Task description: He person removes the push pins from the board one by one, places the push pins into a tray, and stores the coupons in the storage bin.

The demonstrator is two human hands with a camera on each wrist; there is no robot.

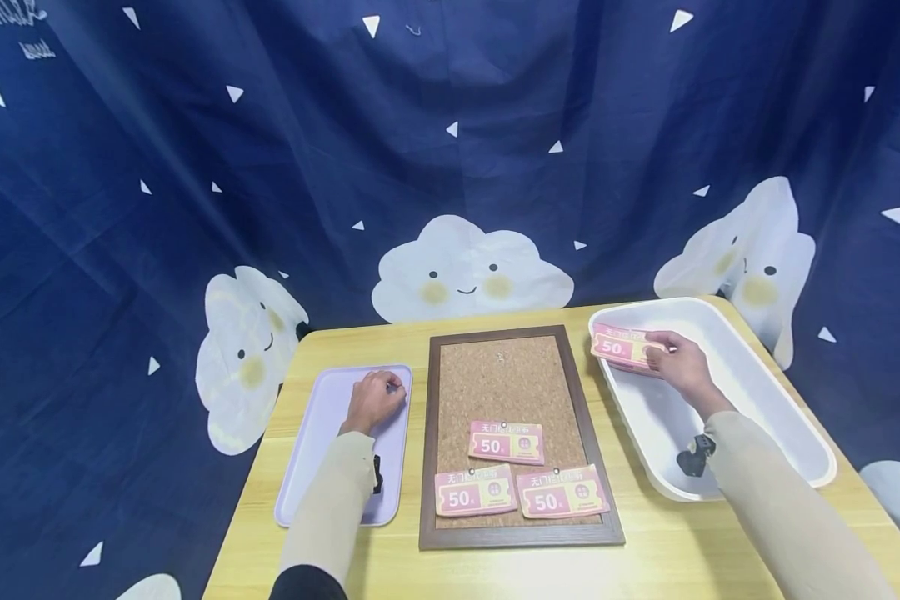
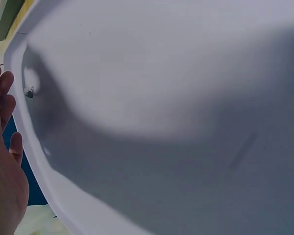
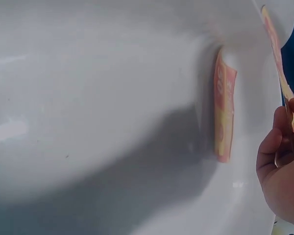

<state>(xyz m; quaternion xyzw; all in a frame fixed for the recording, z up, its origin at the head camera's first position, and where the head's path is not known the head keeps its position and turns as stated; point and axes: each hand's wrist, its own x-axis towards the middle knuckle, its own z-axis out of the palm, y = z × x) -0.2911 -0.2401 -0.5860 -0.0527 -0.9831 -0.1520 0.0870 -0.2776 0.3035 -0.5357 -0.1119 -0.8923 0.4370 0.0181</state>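
Note:
My right hand point(image 1: 681, 363) pinches a pink and yellow paper coupon point(image 1: 617, 345) by its right end, over the far left corner of the white tray point(image 1: 727, 312). Another coupon point(image 3: 224, 110) lies inside that tray, against its end wall. Above the far right part of the lavender tray point(image 1: 317, 425), my left hand point(image 1: 375, 400) has thumb and fingers together on a pushpin; only its thin needle point(image 2: 0, 64) pokes out in the left wrist view. A second small pin point(image 2: 29, 92) lies at that tray's edge.
Between the trays lies a brown-framed cork board point(image 1: 487, 375). Pins hold an upper coupon point(image 1: 506, 442), a lower left coupon point(image 1: 476, 492) and a lower right coupon point(image 1: 562, 492) on it. Behind the wooden table point(image 1: 525, 575) hangs a dark blue curtain point(image 1: 495, 100) with clouds.

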